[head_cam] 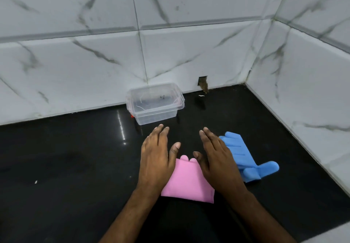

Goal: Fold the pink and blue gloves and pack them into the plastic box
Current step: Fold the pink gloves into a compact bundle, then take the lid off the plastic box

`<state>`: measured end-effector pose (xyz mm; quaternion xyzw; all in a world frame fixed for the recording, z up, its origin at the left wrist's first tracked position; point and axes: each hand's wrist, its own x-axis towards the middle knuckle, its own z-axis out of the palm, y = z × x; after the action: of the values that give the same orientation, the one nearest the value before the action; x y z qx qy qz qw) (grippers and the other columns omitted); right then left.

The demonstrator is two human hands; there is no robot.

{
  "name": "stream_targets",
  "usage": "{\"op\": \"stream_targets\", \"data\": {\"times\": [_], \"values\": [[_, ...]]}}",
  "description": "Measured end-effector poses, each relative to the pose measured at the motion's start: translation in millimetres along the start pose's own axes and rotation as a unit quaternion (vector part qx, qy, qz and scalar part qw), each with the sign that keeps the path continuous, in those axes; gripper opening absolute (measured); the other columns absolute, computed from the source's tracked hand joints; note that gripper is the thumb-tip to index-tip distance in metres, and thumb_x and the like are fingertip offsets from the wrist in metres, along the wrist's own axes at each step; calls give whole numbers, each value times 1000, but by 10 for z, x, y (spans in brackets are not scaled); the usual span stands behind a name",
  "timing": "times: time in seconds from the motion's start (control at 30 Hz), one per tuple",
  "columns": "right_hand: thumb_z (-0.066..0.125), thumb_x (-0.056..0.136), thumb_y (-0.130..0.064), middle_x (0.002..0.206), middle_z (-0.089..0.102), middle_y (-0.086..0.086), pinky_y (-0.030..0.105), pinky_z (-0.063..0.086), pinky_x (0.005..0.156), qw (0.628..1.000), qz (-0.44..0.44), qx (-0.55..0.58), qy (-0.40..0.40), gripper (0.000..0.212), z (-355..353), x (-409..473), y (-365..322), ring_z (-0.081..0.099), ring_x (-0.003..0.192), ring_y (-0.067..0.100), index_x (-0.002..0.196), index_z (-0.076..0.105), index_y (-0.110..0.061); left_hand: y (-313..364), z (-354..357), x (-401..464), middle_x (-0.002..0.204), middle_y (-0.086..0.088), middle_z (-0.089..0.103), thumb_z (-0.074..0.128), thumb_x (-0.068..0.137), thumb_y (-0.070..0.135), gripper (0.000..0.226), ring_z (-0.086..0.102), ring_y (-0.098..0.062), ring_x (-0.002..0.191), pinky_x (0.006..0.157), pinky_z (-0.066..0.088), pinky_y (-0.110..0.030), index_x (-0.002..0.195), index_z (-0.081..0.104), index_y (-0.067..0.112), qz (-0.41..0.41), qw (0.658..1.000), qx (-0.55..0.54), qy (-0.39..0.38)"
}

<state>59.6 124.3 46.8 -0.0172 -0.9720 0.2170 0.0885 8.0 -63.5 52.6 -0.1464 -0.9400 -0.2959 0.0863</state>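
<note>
The pink glove (187, 181) is laid flat on the black counter (66, 157), with two fingertips showing at its far edge between the hands. The left hand (156, 159) and the right hand (217, 159) are held flat over its two sides, fingers straight and relaxed, nothing grasped; whether the palms actually press the glove cannot be told. The blue glove (244, 155) is spread out just right of the right hand, not yet folded. The plastic box (155, 103) is set open against the tiled wall (170, 53), beyond the hands. For a neat fold, the glove is best smoothed first, the fingertips brought over evenly, and the crease pressed firmly so it fits the box.
</note>
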Motion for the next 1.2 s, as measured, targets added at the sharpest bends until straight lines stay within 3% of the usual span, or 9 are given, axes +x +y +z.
{"op": "stream_targets", "data": {"times": [0.33,0.57,0.67,0.77,0.83,0.97,1.07,1.13,1.2], "values": [[49,103,-41,167,22,0,32,22,120,999,-18,20,-24,65,241,767,-210,20,153,16,160,24,-21,-332,-106,416,157,-9,42,46,105,42,56,34,-23,149,123,24,-45,151,42,10,-72,996,-8,43],[55,98,-51,164,26,7,29,23,114,992,34,121,-22,74,368,1399,-151,25,151,23,157,25,-18,-594,-100,851,163,-19,25,48,103,43,65,23,-31,154,119,32,-56,153,33,5,-141,982,-87,94],[52,95,-63,163,28,6,27,25,111,976,83,202,-4,83,421,1687,-118,29,149,22,158,24,-16,-673,-94,1065,163,-19,23,53,101,44,71,24,-31,153,122,31,-50,154,28,3,-166,969,-145,109],[51,87,-76,164,31,3,35,30,115,947,144,285,-44,95,518,1934,-132,33,148,23,160,21,-22,-756,-78,1278,159,-17,32,54,101,48,75,37,-29,146,119,32,-35,155,29,3,-230,941,-210,129],[55,85,-76,153,47,-2,39,41,112,915,170,364,-40,88,576,2021,-170,47,139,21,156,31,-29,-786,-38,1379,153,-15,42,53,101,48,69,43,-29,141,120,34,-39,153,35,7,-273,919,-254,130],[60,90,-65,110,67,-17,27,54,89,878,159,450,44,45,665,2037,-232,65,105,2,126,56,-39,-724,43,1421,137,-6,59,55,99,52,60,58,-27,125,109,48,-50,146,43,16,-298,887,-322,142],[59,95,-56,119,68,-8,40,55,99,868,159,465,66,51,611,1909,-248,66,109,8,135,56,-25,-647,53,1345,124,3,62,57,98,52,48,62,-20,114,104,52,-47,135,49,21,-298,884,-321,162],[60,94,-56,122,66,-10,37,55,100,874,157,454,77,56,524,1766,-215,65,112,6,140,52,-25,-566,66,1218,120,4,63,59,98,48,39,63,-19,112,102,53,-47,129,50,26,-289,888,-322,159],[59,93,-61,124,64,-14,31,55,97,880,162,438,92,61,432,1603,-168,62,113,2,143,49,-28,-469,104,1052,129,-2,62,60,99,44,49,61,-22,119,104,51,-48,138,48,18,-283,894,-315,147]]}}
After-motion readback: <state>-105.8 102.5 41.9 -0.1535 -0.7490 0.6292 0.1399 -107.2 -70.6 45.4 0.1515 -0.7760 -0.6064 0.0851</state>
